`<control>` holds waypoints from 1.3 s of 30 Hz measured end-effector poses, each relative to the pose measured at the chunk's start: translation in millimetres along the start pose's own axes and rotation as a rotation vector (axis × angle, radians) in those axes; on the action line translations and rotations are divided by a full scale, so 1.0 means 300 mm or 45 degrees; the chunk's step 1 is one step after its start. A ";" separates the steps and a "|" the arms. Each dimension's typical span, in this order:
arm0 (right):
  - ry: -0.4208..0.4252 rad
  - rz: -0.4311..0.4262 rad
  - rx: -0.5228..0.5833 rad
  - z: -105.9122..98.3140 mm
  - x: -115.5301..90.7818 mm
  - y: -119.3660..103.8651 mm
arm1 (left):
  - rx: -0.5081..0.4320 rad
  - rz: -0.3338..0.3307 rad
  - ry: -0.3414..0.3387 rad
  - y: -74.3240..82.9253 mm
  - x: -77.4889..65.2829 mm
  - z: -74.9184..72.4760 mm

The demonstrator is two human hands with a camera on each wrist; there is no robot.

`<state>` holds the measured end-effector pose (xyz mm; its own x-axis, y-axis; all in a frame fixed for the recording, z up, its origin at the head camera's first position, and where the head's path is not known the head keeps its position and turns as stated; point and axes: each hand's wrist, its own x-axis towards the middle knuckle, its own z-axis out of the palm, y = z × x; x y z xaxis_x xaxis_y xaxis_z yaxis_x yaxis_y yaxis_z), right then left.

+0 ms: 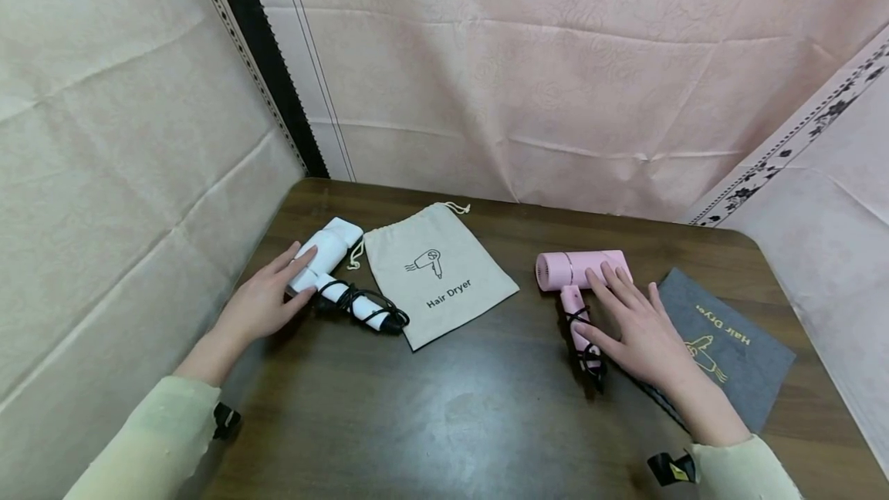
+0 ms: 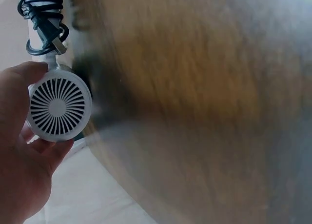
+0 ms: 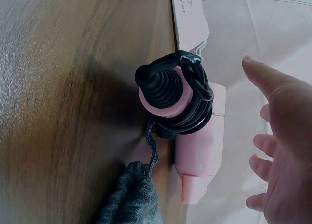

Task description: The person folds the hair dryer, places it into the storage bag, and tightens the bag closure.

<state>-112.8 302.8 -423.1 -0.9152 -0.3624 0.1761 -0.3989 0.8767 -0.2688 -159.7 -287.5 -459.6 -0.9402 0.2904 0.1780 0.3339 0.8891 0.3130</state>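
On the left of the table lies a white hair dryer (image 1: 326, 249), a black cord (image 1: 354, 298) wound about its handle. My left hand (image 1: 260, 299) holds its barrel from the side, thumb near the handle joint and fingers across the other side; the round vent grille (image 2: 57, 107) faces the left wrist camera. A pink hair dryer (image 1: 566, 270) with black cord round its handle lies on the right. Above it my right hand (image 1: 642, 330) is spread, overlapping the barrel in the head view; the right wrist view shows its fingers (image 3: 263, 168) extended and apart from the dryer.
A cream drawstring bag (image 1: 417, 292) printed "Hair Dryer" lies flat beside the white dryer. Partly under my right forearm is a dark grey bag (image 1: 746, 357) with gold print. Pale cloth (image 1: 556, 83) hangs behind the brown table (image 1: 430, 423) and along both sides.
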 end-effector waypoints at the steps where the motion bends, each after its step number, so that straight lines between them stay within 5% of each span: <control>1: 0.000 -0.001 0.001 0.000 0.001 -0.001 | 0.010 -0.004 0.020 0.002 -0.003 0.001; 8: -0.005 -0.009 0.008 -0.002 0.005 -0.007 | 0.032 -0.053 0.129 0.038 -0.020 -0.001; 15: -0.013 -0.013 0.002 0.006 0.011 -0.008 | 0.008 -0.191 0.183 0.077 -0.039 0.016; 26: 0.014 -0.049 0.008 0.005 0.015 -0.009 | 0.011 -0.331 0.249 0.211 -0.045 0.040; 39: 0.006 -0.068 0.022 0.010 0.015 -0.014 | 0.100 -0.332 0.320 0.338 -0.051 0.083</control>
<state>-115.5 296.6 -424.0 -0.8924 -0.4067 0.1953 -0.4479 0.8507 -0.2752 -113.0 -193.1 -453.7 -0.9438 -0.0370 0.3285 0.0698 0.9490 0.3074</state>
